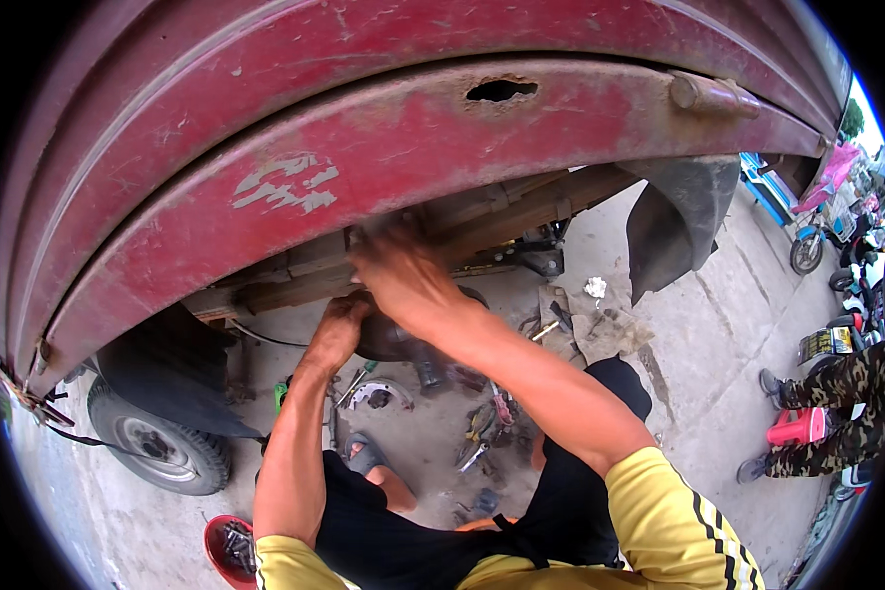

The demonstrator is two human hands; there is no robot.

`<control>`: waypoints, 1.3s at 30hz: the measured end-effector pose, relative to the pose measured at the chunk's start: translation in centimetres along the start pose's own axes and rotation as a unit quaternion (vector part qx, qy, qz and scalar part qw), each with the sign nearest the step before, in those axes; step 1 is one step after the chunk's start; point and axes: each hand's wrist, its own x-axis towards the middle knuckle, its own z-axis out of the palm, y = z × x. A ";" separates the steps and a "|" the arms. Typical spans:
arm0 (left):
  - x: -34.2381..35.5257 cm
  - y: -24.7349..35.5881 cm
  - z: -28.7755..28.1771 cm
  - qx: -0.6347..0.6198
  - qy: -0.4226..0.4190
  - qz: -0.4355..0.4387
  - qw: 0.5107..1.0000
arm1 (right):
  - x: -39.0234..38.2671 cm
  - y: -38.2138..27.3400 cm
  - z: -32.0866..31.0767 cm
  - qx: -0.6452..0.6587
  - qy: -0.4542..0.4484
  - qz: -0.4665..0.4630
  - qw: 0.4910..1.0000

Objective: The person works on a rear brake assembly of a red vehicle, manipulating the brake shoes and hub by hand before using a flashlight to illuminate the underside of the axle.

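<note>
Under the rusty red lower panel [403, 157] of a vehicle, both my arms reach forward. My left hand [340, 324] is closed, its fingertips at the edge of a dark rounded part [388, 339]; what it grips is hidden. Just above and to the right, my right hand [398, 261] is smeared by motion beside the frame rail [501, 226] under the panel. Its fingers do not show clearly. Below my hands, a pale round metal plate [388, 393] lies on the ground.
Tools and loose parts [482, 433] lie between my feet. A wheel [162, 442] stands at the left, near a red bowl of metal pieces [231, 546]. A black mud flap [683, 216] hangs at the right. Farther right, a person in camouflage trousers [846, 413] is beside a pink container [796, 426].
</note>
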 end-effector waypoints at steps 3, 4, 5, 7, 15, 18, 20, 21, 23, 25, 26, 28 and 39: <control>-0.4 1.3 0.1 0.024 0.015 -0.019 0.999 | 0.4 -1.0 1.0 0.020 0.024 0.021 0.999; -0.4 1.3 0.2 0.024 0.023 -0.014 0.999 | 0.2 -1.1 0.8 0.002 0.007 0.025 1.000; -0.6 1.2 0.2 0.025 0.034 -0.010 0.999 | 0.7 -2.0 -0.5 -0.014 -0.011 0.027 0.999; -1.0 1.4 0.4 0.034 0.074 0.012 0.997 | 1.0 -2.7 -0.4 -0.024 -0.039 0.006 0.999; -0.9 1.8 0.1 0.015 0.030 -0.015 0.999 | 1.4 -1.8 0.3 0.017 -0.047 0.027 0.998; -0.7 1.3 0.3 -0.023 0.035 0.002 0.999 | 1.2 -1.7 0.7 -0.010 -0.024 0.008 1.000; -1.0 1.7 0.5 -0.016 0.055 0.007 0.998 | 1.3 -1.9 0.6 0.002 -0.016 0.014 1.000; -1.1 2.0 0.5 -0.013 0.066 0.009 0.998 | 1.4 -2.0 0.6 0.009 -0.011 0.017 1.000; -0.8 1.4 0.4 0.032 0.106 0.013 0.994 | 1.4 -2.0 1.0 0.002 -0.006 0.005 1.000; -0.5 1.5 0.4 0.049 0.089 0.002 0.995 | 1.3 -1.3 1.3 0.014 -0.020 0.011 1.000; -0.5 1.9 0.3 0.043 0.049 -0.014 0.998 | 1.3 -0.6 1.3 0.031 -0.037 0.027 0.998; -0.1 1.7 0.2 0.025 -0.004 -0.032 0.999 | 0.7 0.5 0.8 0.070 -0.056 0.060 0.994; -0.6 1.3 0.5 0.036 0.024 0.021 0.999 | -1.9 2.9 -5.5 0.120 -0.176 0.347 0.913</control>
